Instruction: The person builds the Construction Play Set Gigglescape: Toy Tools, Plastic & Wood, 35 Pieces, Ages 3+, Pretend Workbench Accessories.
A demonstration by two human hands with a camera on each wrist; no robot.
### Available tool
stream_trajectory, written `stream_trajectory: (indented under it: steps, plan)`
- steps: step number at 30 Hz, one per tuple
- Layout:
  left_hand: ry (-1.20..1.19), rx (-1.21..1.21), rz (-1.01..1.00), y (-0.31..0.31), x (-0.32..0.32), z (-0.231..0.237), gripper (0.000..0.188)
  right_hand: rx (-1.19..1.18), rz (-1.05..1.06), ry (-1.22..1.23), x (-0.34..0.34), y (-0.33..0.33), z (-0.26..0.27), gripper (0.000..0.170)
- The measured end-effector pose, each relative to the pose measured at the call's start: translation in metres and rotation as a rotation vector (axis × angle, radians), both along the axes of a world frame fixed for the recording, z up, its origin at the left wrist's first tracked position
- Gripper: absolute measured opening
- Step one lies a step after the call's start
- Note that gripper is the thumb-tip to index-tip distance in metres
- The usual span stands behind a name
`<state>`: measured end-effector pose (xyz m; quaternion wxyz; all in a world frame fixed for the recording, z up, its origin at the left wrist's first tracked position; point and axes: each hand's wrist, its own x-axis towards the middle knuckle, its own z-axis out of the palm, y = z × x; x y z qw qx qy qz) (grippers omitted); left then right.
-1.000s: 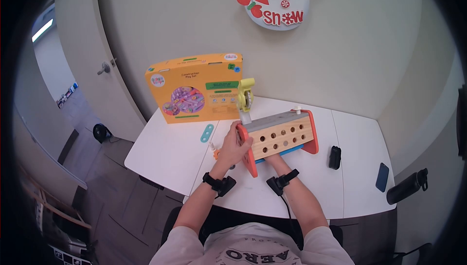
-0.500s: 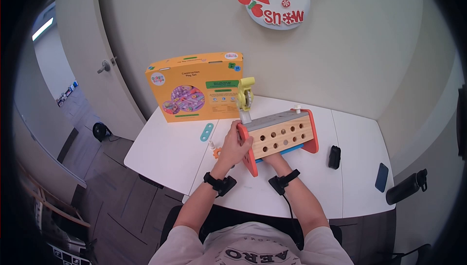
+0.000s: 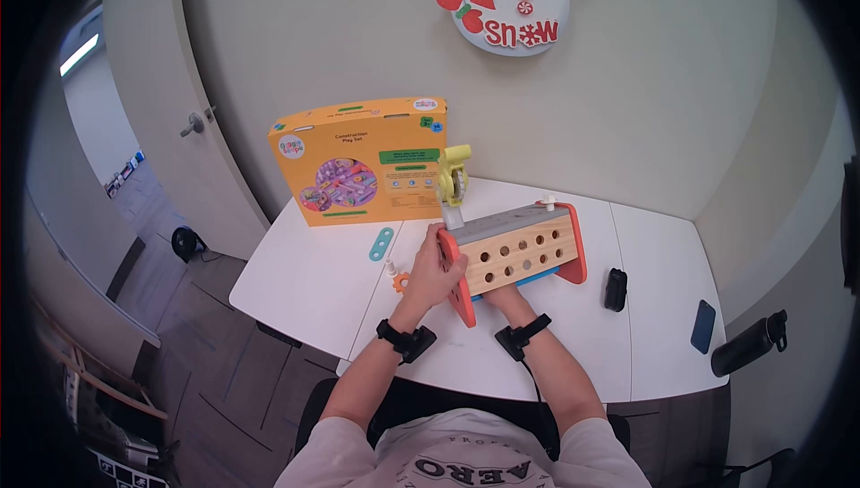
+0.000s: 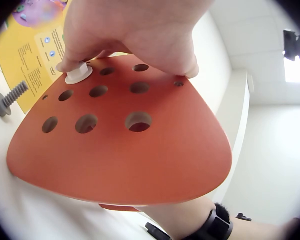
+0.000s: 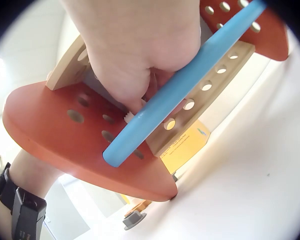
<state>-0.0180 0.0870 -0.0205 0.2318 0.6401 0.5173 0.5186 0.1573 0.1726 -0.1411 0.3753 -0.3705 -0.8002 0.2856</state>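
Observation:
A wooden toy workbench (image 3: 524,246) with red end panels is tilted on the white table in the head view. My left hand (image 3: 432,273) grips its left red end panel (image 4: 115,155), fingers over the top. One left fingertip lies against a white bolt head (image 4: 79,73) in that panel. My right hand (image 5: 140,45) reaches underneath, behind a blue rod (image 5: 185,85). Its curled fingers pinch a small white ridged piece (image 5: 129,117) close to the panel's inner side; the hand hides part of it. A yellow toy piece (image 3: 454,175) stands on the left end of the bench top.
Behind the bench stands a yellow box (image 3: 358,166). Left of it lie a teal strip (image 3: 382,244), an orange gear (image 3: 400,282) and a grey bolt (image 4: 11,98). To the right are a black case (image 3: 615,290), a phone (image 3: 704,326) and a black bottle (image 3: 751,345).

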Motion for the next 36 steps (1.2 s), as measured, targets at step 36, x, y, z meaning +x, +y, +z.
stream_trajectory:
  steps: [36]
  plan:
    - [-0.004, -0.039, -0.034, -0.003, 0.002, 0.002, 0.071, -0.126, 0.01, -0.091, 0.011, 0.033, -0.028, 0.057]
